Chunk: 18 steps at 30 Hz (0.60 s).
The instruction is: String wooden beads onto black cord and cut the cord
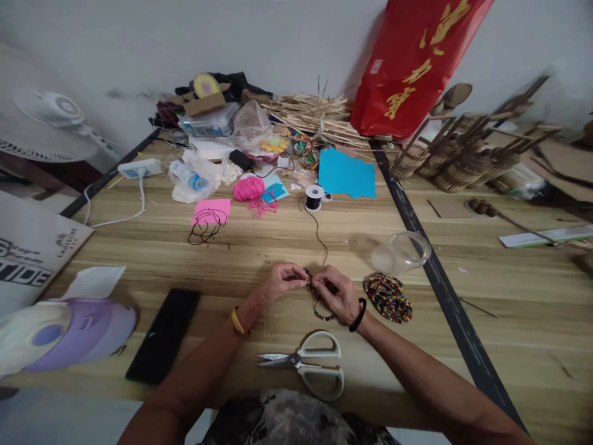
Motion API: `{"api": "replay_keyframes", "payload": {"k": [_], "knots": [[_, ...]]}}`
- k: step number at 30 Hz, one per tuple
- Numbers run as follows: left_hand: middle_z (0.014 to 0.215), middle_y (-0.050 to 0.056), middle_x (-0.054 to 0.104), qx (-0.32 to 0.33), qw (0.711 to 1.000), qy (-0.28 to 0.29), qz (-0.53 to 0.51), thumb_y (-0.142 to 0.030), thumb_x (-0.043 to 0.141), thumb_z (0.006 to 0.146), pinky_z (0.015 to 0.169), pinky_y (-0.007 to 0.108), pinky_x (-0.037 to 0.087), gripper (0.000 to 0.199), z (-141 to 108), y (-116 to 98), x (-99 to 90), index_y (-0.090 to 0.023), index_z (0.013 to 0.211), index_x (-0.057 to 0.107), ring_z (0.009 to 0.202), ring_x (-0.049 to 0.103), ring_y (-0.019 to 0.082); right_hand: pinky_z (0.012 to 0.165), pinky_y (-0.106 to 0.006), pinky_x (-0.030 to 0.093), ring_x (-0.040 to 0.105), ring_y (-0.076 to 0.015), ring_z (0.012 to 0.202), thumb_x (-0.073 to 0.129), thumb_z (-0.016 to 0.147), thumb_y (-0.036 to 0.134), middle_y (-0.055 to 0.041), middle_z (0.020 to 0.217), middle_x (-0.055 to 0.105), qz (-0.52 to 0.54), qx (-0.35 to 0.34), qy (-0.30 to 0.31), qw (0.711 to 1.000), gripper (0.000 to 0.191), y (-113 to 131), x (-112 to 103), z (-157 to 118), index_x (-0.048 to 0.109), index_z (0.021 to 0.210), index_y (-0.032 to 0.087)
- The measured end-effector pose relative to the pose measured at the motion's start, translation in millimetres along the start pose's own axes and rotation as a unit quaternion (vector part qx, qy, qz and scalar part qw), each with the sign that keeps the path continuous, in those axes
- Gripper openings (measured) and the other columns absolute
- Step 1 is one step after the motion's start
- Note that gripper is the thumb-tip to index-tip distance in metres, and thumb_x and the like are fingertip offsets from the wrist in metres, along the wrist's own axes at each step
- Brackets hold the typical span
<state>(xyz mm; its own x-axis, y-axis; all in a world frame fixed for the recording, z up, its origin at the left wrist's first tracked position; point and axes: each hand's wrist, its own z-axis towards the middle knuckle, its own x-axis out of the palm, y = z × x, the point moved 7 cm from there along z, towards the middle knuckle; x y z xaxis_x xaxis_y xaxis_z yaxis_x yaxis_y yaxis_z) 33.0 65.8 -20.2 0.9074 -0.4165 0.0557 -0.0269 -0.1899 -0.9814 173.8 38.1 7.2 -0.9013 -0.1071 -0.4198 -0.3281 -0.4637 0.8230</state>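
Between my two hands is a strand of small multicoloured beads (324,317) on a dark cord. My left hand (285,279) pinches the beaded strand at its upper end. The fingers of my right hand (337,292) are closed on the same strand, close to the left fingertips; what exactly they pinch is partly hidden. Dark cord runs from the right hand up to a white spool of black cord (314,198). A coiled heap of multicoloured beads (388,298) lies to the right of my right hand. White-handled scissors (306,363) rest, blades apart, nearer my body.
A clear jar (402,252) lies tipped at the right. Left are a black phone (163,335) and a purple-and-white device (88,330). Farther back are pink yarn (249,188), blue paper (347,173), a pink pad (211,212) and a red bag (412,68).
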Motion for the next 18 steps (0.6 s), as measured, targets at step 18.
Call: {"api": "replay_keyframes", "payload": {"k": [18], "knots": [[0.077, 0.005, 0.068, -0.004, 1.0, 0.01, -0.011, -0.023, 0.074, 0.064, 0.075, 0.026, 0.047, 0.02, 0.6, 5.7, -0.2, -0.011, 0.077, 0.065, 0.074, 0.061, 0.013, 0.058, -0.026, 0.041, 0.052, -0.014, 0.065, 0.052, 0.09, 0.028, -0.0029, 0.073, 0.056, -0.009, 0.001, 0.011, 1.0, 0.014, -2.0, 3.1, -1.4, 0.059, 0.082, 0.019]]}}
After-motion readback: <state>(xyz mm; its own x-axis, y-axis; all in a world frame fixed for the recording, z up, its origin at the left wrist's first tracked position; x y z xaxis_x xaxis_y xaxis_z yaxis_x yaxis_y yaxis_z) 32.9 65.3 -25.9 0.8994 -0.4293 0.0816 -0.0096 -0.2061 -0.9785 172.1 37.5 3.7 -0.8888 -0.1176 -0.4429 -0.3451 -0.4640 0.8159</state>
